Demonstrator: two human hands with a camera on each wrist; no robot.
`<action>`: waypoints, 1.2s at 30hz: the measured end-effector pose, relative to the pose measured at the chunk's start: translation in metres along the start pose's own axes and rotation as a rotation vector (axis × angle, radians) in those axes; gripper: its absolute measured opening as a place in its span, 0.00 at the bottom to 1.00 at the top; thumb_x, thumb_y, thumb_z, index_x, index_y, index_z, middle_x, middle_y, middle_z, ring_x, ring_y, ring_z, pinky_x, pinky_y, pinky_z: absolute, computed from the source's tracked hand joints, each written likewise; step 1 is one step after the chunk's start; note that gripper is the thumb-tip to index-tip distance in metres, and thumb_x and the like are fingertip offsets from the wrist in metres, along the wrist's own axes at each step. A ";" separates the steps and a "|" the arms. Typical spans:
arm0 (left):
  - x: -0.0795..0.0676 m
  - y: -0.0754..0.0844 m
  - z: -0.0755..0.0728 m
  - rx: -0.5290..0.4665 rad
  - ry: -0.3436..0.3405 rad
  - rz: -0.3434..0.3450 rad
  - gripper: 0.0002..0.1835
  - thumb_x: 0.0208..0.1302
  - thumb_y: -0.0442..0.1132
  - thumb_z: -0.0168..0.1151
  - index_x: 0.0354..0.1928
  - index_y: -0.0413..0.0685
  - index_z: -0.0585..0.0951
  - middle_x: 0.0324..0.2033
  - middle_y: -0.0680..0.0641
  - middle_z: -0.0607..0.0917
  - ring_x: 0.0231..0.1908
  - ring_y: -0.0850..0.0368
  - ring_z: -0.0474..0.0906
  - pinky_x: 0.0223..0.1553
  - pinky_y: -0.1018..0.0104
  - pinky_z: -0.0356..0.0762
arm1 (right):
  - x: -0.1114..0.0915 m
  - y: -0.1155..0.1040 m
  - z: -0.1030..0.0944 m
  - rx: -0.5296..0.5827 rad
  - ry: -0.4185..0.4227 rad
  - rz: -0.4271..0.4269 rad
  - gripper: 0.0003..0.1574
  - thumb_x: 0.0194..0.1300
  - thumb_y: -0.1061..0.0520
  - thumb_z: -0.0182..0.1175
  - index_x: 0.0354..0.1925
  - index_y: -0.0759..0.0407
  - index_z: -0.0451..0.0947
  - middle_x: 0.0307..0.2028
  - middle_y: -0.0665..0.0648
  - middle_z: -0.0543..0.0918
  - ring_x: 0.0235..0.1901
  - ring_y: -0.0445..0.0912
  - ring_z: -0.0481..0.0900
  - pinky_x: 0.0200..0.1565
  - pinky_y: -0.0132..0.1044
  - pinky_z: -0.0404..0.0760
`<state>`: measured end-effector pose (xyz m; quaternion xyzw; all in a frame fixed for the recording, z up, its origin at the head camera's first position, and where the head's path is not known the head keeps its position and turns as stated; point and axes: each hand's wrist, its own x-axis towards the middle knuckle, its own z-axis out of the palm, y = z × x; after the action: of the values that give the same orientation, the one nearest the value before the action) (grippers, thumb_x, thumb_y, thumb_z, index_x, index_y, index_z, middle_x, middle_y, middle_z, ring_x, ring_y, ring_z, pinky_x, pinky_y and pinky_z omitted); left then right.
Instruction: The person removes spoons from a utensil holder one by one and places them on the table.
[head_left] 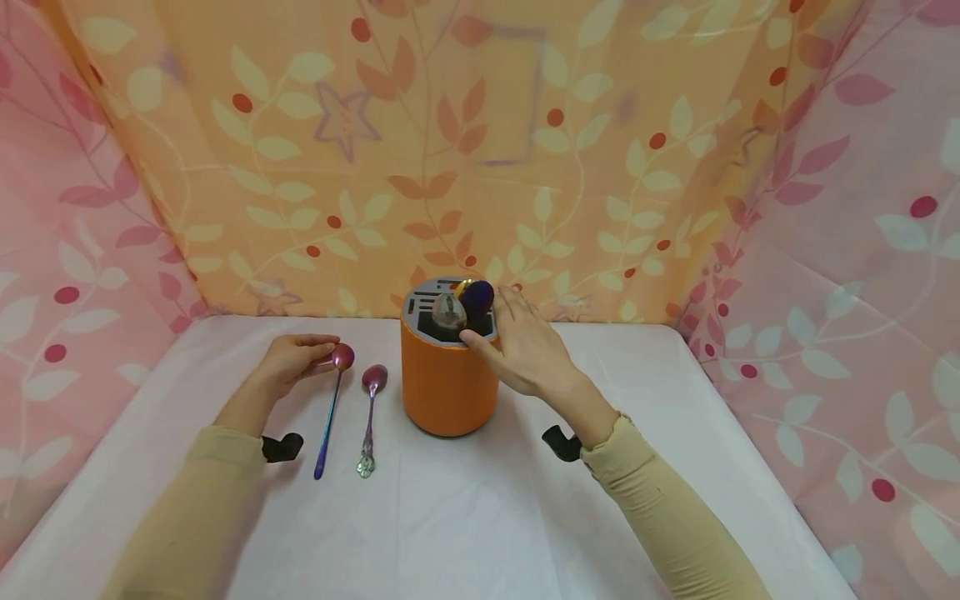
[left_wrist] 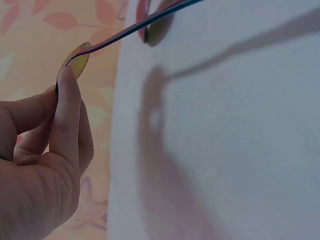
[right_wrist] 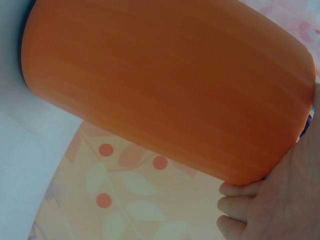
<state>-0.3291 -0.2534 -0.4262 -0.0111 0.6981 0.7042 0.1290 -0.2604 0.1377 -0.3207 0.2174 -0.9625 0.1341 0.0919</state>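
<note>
My left hand pinches a long-handled spoon by its bowl, thumb against fingertips. The spoon's thin blue-purple handle points toward me, and in the left wrist view the spoon casts a separate shadow on the cloth. A second spoon with an ornate handle lies just to its right. My right hand rests at the right rim of an orange utensil holder, fingers extended along the far side and thumb at the front edge. Two spoon bowls, one silvery and one dark blue, stick up from the holder.
The holder's grey slotted top has several openings. A white cloth covers the table. Patterned fabric stands behind it and along both sides. Black straps are at my wrists.
</note>
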 end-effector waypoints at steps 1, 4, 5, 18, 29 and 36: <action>0.001 -0.002 -0.001 0.014 0.008 -0.005 0.28 0.78 0.30 0.57 0.71 0.20 0.64 0.35 0.55 0.89 0.36 0.64 0.88 0.46 0.68 0.86 | 0.000 0.000 0.000 0.000 -0.001 -0.002 0.64 0.75 0.19 0.31 0.82 0.66 0.43 0.82 0.67 0.49 0.81 0.57 0.46 0.81 0.52 0.44; 0.005 -0.008 -0.001 0.100 0.050 -0.034 0.27 0.78 0.33 0.58 0.72 0.23 0.66 0.37 0.56 0.89 0.36 0.67 0.86 0.46 0.71 0.86 | 0.000 -0.001 0.000 0.001 -0.004 -0.003 0.64 0.74 0.19 0.30 0.82 0.67 0.43 0.82 0.67 0.49 0.81 0.57 0.46 0.81 0.52 0.44; 0.006 -0.009 -0.002 0.136 0.065 -0.042 0.27 0.78 0.34 0.58 0.71 0.25 0.68 0.39 0.55 0.88 0.36 0.67 0.84 0.46 0.73 0.85 | -0.001 -0.001 0.000 -0.001 -0.006 -0.002 0.64 0.74 0.18 0.30 0.82 0.67 0.43 0.82 0.67 0.48 0.81 0.57 0.46 0.81 0.52 0.44; 0.009 -0.022 0.001 0.285 0.134 -0.020 0.22 0.77 0.31 0.58 0.65 0.20 0.73 0.42 0.42 0.88 0.33 0.69 0.82 0.40 0.74 0.85 | -0.001 -0.001 0.001 -0.001 -0.003 0.005 0.65 0.73 0.17 0.29 0.82 0.66 0.43 0.82 0.66 0.48 0.82 0.57 0.45 0.81 0.51 0.43; 0.013 -0.034 -0.004 0.483 0.211 0.009 0.19 0.76 0.34 0.61 0.61 0.25 0.79 0.50 0.31 0.85 0.31 0.65 0.82 0.35 0.75 0.85 | -0.001 -0.003 -0.002 -0.011 -0.012 0.005 0.64 0.75 0.19 0.31 0.82 0.66 0.42 0.82 0.66 0.48 0.82 0.57 0.44 0.81 0.51 0.43; 0.012 -0.036 -0.006 0.518 0.240 0.023 0.19 0.73 0.33 0.63 0.60 0.26 0.80 0.49 0.32 0.87 0.31 0.64 0.83 0.34 0.75 0.83 | -0.001 -0.001 -0.001 -0.006 -0.012 0.007 0.63 0.75 0.19 0.32 0.82 0.66 0.42 0.82 0.66 0.48 0.82 0.57 0.45 0.81 0.51 0.44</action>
<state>-0.3344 -0.2571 -0.4641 -0.0531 0.8651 0.4974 0.0357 -0.2584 0.1374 -0.3198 0.2146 -0.9641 0.1303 0.0865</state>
